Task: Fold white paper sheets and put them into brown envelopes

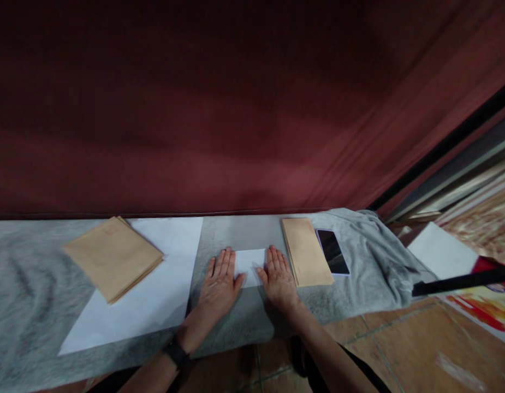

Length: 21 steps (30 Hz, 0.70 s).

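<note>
Between my hands a small white folded paper [251, 262] lies flat on the grey cloth. My left hand [220, 284] rests flat on the paper's left edge, fingers stretched out and pointing away from me. On the right edge lies my right hand [279, 279], also flat with its fingers extended. Both thumbs reach inward over the paper's surface. Just beside my right hand is a stack of brown envelopes [307, 254]. Parts of the paper's side edges are hidden under my fingers.
A larger stack of brown envelopes [113, 256] sits on white sheets [154, 305] at the left. A phone [333, 251] lies right of the narrow envelopes. Grey cloth [370, 273] covers the surface, backed by a dark red panel [236, 136]. A black bar [461, 281] juts in at right.
</note>
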Each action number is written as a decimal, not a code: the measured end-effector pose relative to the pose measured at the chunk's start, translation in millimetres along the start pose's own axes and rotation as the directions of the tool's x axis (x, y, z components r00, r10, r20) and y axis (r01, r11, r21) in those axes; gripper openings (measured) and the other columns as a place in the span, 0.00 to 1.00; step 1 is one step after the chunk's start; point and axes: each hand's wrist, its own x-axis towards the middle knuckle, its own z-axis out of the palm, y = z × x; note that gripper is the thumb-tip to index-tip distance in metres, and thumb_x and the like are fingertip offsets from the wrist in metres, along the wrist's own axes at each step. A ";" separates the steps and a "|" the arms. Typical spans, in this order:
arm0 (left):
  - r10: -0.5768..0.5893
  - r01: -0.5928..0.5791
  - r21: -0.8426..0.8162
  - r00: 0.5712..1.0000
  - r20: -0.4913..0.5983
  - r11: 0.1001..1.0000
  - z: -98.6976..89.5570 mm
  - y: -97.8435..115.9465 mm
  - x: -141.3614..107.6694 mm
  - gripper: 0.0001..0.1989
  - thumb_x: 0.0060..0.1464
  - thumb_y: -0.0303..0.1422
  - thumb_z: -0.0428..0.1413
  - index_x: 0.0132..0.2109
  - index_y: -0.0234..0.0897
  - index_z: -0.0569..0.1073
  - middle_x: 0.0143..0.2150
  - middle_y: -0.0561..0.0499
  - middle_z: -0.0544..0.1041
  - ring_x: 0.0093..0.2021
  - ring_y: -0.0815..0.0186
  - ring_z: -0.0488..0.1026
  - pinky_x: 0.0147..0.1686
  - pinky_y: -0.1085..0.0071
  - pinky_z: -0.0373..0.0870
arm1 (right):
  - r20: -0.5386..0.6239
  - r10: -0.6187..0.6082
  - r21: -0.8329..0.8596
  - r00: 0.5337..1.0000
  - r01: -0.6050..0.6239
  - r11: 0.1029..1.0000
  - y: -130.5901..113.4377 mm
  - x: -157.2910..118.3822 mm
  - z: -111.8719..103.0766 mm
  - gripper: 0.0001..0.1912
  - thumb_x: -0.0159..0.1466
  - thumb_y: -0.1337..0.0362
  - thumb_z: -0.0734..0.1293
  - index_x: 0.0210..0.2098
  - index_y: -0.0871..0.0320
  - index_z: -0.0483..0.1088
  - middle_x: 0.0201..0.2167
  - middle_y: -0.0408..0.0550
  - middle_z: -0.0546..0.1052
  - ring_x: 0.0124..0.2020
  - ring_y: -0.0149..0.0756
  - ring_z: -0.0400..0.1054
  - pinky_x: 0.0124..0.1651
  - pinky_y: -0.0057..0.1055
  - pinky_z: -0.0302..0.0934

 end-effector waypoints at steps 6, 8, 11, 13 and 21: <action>0.171 -0.162 -0.088 0.980 0.101 0.983 -8.2 -18.9 -5.9 0.36 0.62 0.48 0.52 0.70 0.30 0.61 0.73 0.36 0.57 0.73 0.50 0.53 0.69 0.48 0.52 | 0.022 0.020 0.039 1.000 -0.021 0.999 4.3 0.6 -3.2 0.30 0.75 0.55 0.55 0.69 0.69 0.57 0.69 0.65 0.62 0.70 0.53 0.56 0.67 0.51 0.55; 0.242 -0.226 -0.127 0.961 0.130 0.966 -12.4 -21.4 -7.2 0.36 0.60 0.47 0.54 0.70 0.35 0.61 0.74 0.39 0.56 0.74 0.51 0.52 0.70 0.48 0.49 | 0.021 0.033 0.047 0.999 -0.034 0.998 4.2 1.6 -4.0 0.29 0.75 0.56 0.55 0.68 0.69 0.59 0.68 0.64 0.63 0.69 0.52 0.56 0.67 0.50 0.55; 0.280 -0.253 -0.159 0.944 0.176 0.954 -19.4 -21.9 -5.4 0.32 0.59 0.40 0.55 0.68 0.37 0.64 0.73 0.40 0.60 0.73 0.54 0.55 0.70 0.50 0.49 | 0.033 0.045 0.053 0.998 -0.046 0.997 3.8 3.4 -5.6 0.28 0.75 0.58 0.54 0.68 0.69 0.60 0.68 0.63 0.63 0.69 0.52 0.56 0.68 0.49 0.55; 0.285 -0.252 -0.168 0.934 0.215 0.953 -24.5 -21.8 -2.5 0.30 0.58 0.36 0.55 0.66 0.37 0.67 0.72 0.40 0.62 0.72 0.55 0.58 0.70 0.52 0.51 | 0.045 0.048 0.064 0.998 -0.051 0.997 4.3 5.2 -7.0 0.27 0.75 0.60 0.54 0.67 0.69 0.61 0.68 0.62 0.64 0.69 0.51 0.56 0.68 0.48 0.55; 0.296 -0.235 -0.272 0.932 0.209 0.933 -34.8 -29.2 4.2 0.28 0.53 0.22 0.51 0.61 0.39 0.73 0.67 0.45 0.70 0.67 0.61 0.66 0.68 0.58 0.58 | 0.073 0.090 0.253 0.993 -0.106 0.962 17.5 15.3 -13.7 0.25 0.69 0.72 0.54 0.62 0.64 0.69 0.64 0.58 0.70 0.66 0.45 0.62 0.67 0.46 0.60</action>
